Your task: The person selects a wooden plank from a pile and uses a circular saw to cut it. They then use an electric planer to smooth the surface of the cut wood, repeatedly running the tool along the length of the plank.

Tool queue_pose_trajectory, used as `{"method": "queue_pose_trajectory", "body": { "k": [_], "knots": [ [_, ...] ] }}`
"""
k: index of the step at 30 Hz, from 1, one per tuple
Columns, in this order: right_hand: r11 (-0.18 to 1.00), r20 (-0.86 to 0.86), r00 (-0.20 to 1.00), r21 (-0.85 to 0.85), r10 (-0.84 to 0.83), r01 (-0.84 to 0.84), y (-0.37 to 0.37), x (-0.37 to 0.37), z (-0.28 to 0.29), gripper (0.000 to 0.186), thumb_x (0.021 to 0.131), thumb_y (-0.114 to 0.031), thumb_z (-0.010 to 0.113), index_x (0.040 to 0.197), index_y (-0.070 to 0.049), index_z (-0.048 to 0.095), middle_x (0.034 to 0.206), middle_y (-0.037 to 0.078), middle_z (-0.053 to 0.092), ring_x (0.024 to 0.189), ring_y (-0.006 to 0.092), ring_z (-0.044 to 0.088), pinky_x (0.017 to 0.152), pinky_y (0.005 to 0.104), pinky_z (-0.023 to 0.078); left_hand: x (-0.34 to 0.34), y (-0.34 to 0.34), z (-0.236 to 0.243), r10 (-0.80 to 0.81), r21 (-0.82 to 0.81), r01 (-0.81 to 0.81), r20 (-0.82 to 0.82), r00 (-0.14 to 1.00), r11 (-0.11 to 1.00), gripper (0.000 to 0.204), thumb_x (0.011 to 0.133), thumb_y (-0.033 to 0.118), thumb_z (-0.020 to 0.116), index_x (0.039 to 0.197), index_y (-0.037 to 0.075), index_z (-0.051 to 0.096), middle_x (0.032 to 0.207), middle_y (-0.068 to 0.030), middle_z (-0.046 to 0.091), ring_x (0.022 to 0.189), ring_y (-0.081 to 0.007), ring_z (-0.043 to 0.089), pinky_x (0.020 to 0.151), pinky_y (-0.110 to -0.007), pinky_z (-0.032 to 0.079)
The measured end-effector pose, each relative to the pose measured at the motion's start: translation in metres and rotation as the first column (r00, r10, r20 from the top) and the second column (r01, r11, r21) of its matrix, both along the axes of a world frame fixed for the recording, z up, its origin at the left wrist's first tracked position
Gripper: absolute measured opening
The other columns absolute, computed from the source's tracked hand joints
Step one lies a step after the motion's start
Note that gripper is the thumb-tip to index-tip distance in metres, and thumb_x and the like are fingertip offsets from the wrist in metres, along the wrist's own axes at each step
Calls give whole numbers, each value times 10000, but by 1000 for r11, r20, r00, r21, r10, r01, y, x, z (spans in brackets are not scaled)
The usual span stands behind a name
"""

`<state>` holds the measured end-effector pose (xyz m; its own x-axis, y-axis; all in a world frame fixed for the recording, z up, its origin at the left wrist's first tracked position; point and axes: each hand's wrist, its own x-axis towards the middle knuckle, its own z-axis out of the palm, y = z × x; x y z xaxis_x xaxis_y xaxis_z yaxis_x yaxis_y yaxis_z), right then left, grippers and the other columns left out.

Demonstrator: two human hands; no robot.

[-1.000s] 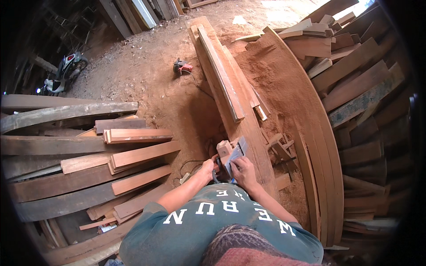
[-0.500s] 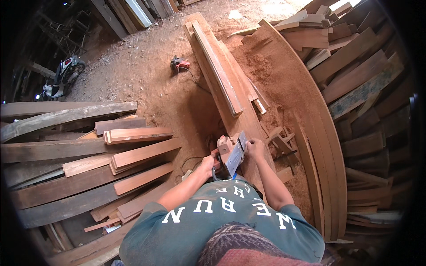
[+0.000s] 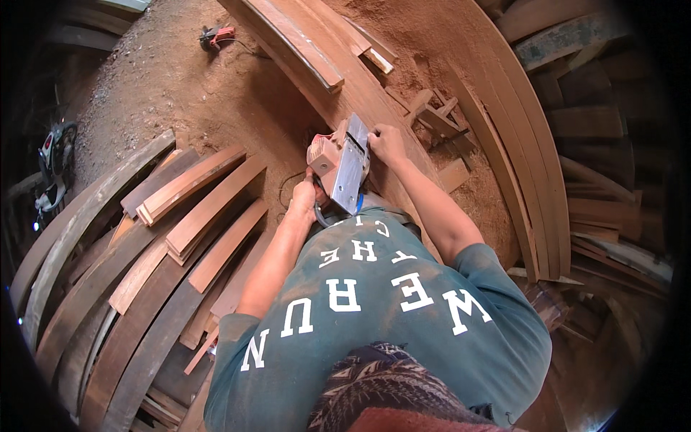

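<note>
Nearest, the dusty green shirt (image 3: pixel 403 288) bulges toward the work, its hem close to the planer (image 3: pixel 345 169), which is held tilted in front of the belly with its flat metal sole turned up; loose cloth there could be caught if the cutter spun. A grey loop (image 3: pixel 320 216), perhaps the cord, curves at the planer's near end and could snag or tug it off balance. The left hand (image 3: pixel 303 196) has its grip closed around the planer's left side, though the fingertips are hidden behind the body. Should that grip slacken, the planer could roll or drop, for it seems to carry most of the weight. The right hand (image 3: pixel 389 146) is just beyond, its fingers curled at the sole's right edge, close to the dark slot (image 3: pixel 356 142); whether they pinch anything or only touch, I cannot tell. A slip there, or a trigger squeezed by accident, could cut them; whether the power is on cannot be seen. Beneath and beyond runs the desk (image 3: pixel 353 99), a long wide plank, with boards (image 3: pixel 216 252) stacked to the left and scraps (image 3: pixel 439 119) in sawdust to the right. Farther along, a beam (image 3: pixel 299 39) lies on it, and far left a red tool (image 3: pixel 218 36) rests on the ground, its cable a possible trip hazard.
</note>
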<state>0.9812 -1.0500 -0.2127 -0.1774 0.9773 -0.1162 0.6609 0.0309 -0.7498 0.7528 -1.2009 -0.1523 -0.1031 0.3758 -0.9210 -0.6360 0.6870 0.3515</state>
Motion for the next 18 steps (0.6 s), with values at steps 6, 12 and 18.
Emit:
{"method": "queue_pose_trajectory", "body": {
  "k": [6, 12, 18],
  "knots": [
    [1000, -78, 997, 10, 10, -9, 30, -32, 25, 234, 878, -202, 707, 927, 19, 769, 858, 260, 739, 818, 389, 759, 738, 456, 581, -3, 1, -2, -16, 14, 15, 23, 1000, 1000, 502, 1167, 493, 412, 839, 159, 593, 497, 41, 364, 354, -159, 310, 361, -375, 243],
    [974, -180, 958, 84, 224, -212, -8, -40, 89, 184, 890, -145, 742, 935, 33, 759, 892, 237, 750, 828, 374, 750, 747, 433, 578, 4, -2, -8, 154, 82, -163, 104, 983, 983, 379, 1180, 346, 356, 1251, 138, 664, 703, 10, 596, 511, -141, 531, 472, -332, 438],
    [991, 44, 991, -14, 130, -129, -73, 35, 84, 155, 893, -131, 751, 964, 7, 754, 925, 241, 723, 908, 449, 700, 796, 501, 552, 1, 6, 17, 214, 117, -244, 224, 951, 963, 372, 1175, 291, 383, 1368, 97, 634, 960, -72, 740, 727, -207, 695, 697, -381, 612]
  ]
}}
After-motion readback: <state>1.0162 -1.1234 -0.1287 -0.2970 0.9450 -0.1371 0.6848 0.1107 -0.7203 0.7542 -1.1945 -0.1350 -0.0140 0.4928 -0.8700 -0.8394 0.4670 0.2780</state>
